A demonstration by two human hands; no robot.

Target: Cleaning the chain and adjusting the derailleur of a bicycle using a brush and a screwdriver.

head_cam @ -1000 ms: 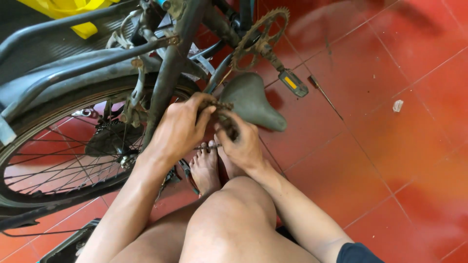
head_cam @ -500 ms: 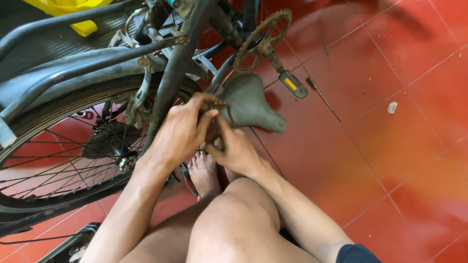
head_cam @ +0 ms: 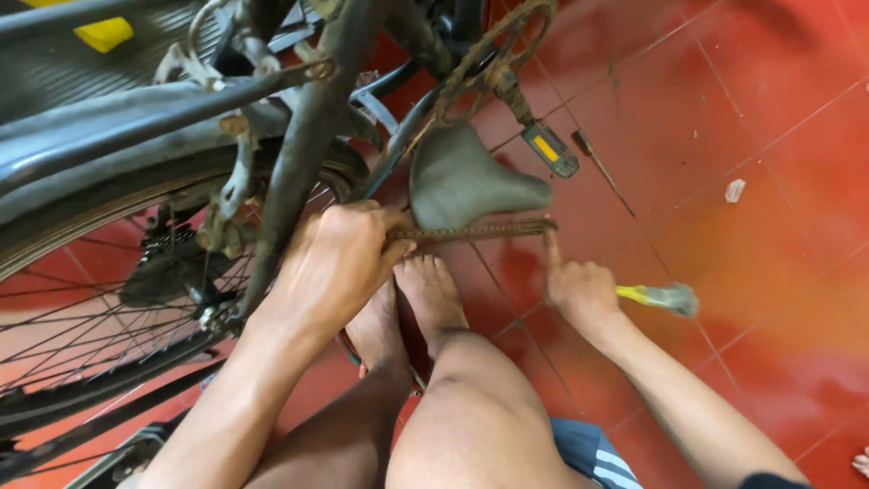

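An upside-down bicycle rests with its dark saddle [head_cam: 471, 181] on the red tiled floor. A rusty chain [head_cam: 475, 230] stretches level just below the saddle. My left hand [head_cam: 335, 258] grips the chain's left end beside the frame tube [head_cam: 299, 154]. My right hand [head_cam: 579, 292] is to the right, closed around a yellow-handled tool [head_cam: 656, 296] whose grey end is blurred. Its raised index finger touches the chain's right end.
The rear wheel [head_cam: 81, 299] with spokes and sprocket fills the left. The chainring [head_cam: 493, 54] and a pedal [head_cam: 552, 149] with a yellow reflector are above the saddle. A thin screwdriver [head_cam: 599, 170] and a white scrap [head_cam: 735, 190] lie on the tiles. My bare feet [head_cam: 425, 299] are under the chain.
My right hand has left the saddle area, moved right and now holds the yellow-handled tool. The chain is now drawn out straight between both hands. The view has shifted closer.
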